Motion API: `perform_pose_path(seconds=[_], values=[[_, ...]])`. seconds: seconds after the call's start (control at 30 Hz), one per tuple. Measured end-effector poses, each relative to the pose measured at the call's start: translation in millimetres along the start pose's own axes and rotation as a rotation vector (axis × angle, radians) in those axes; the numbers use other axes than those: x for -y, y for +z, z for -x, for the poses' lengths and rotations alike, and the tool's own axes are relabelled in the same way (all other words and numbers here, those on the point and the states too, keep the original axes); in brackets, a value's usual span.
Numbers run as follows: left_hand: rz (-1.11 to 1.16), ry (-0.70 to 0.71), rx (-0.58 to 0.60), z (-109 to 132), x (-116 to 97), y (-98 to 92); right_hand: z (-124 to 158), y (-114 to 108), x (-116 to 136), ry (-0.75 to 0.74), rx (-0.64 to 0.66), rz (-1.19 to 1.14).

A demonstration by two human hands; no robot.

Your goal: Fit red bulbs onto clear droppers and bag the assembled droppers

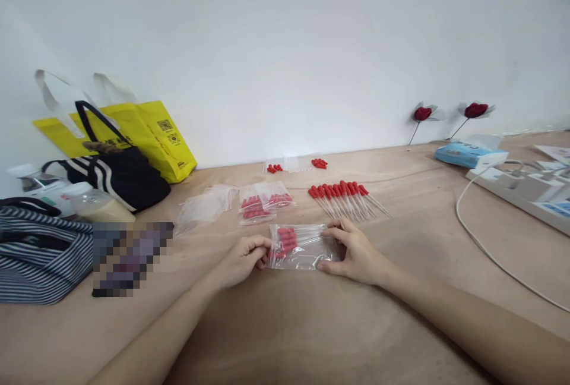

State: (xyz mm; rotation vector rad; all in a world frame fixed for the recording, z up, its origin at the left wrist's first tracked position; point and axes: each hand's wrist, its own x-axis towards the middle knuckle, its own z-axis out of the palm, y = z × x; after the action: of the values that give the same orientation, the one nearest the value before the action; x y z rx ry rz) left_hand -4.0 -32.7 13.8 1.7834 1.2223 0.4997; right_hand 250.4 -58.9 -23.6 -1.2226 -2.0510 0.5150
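Note:
A clear zip bag (307, 257) lies between my hands at the middle of the table, with several red-bulbed droppers (287, 239) inside, bulbs to the left. My left hand (244, 259) has its fingers closed on the bag's left edge. Around the right end curls my right hand (351, 254), thumb at the near edge and fingers at the far one. Beyond it, a row of loose droppers (341, 190) fans out, red bulbs away from me and clear stems towards me. Filled bags (258, 211) of droppers lie behind my left hand.
Flat clear bags (202, 207) are piled at left of the filled ones. More red bulbs in bags (319, 163) rest near the wall. Yellow and black bags (155, 135), a bottle (104, 207) and a striped pouch (48, 260) crowd the left. At right are a tissue pack (467, 153), power strip (525, 195) and cable (485, 254).

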Motion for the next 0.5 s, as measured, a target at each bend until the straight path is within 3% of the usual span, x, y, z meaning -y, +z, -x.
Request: perform_pose_path(seconds=[0.23, 0.4, 0.5], values=[[-0.088, 0.147, 0.159, 1.5, 0.5, -9.5, -0.6, -0.2, 0.2, 0.009, 0.018, -0.019], [-0.187, 0.205, 0.071, 4.0, 0.5, -4.6, -1.3, -1.1, 0.7, 0.005, 0.027, -0.013], [-0.118, 0.193, 0.036, 4.2, 1.3, -2.8, -1.4, -1.7, 1.5, 0.003, 0.032, -0.016]])
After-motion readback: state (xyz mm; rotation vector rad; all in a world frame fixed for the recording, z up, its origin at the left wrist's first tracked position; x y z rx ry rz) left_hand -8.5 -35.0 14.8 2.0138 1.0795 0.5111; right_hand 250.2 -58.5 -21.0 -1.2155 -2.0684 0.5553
